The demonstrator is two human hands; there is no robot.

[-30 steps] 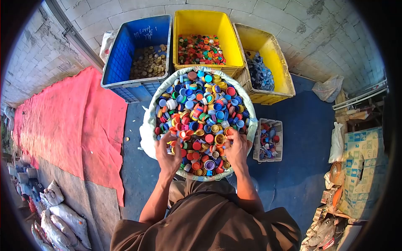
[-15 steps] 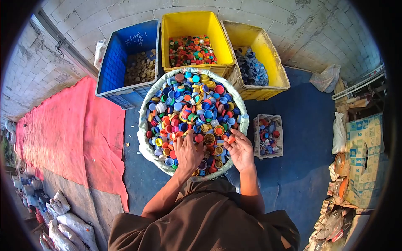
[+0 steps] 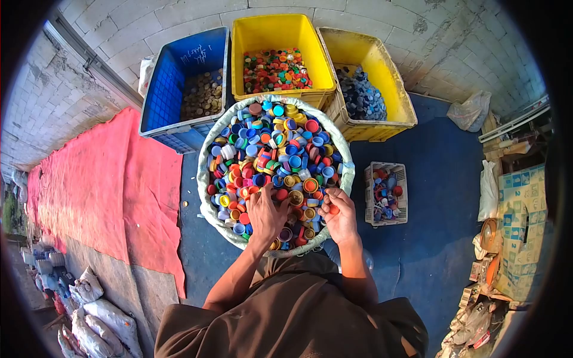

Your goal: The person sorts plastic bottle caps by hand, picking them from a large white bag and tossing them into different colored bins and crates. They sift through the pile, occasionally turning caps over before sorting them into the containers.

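Observation:
A round sack with a rolled pale-green rim stands in front of me, heaped with plastic bottle caps of many colours. My left hand lies over the near part of the heap, its fingers bent down among the caps and the thumb apart from them. Its fingertips are partly hidden, and a dark red cap sits beside them. At the heap's right edge, my right hand is palm up with fingers curled round an orange-red bottle cap.
Behind the sack stand a blue crate with pale caps, a yellow crate with mostly red, orange and green caps, and another yellow crate with bluish-grey caps. A small white basket sits right, a pink sheet left.
My right fingers have curled further in around the orange-red cap. The left hand stays over the same part of the heap, and the view has shifted slightly.

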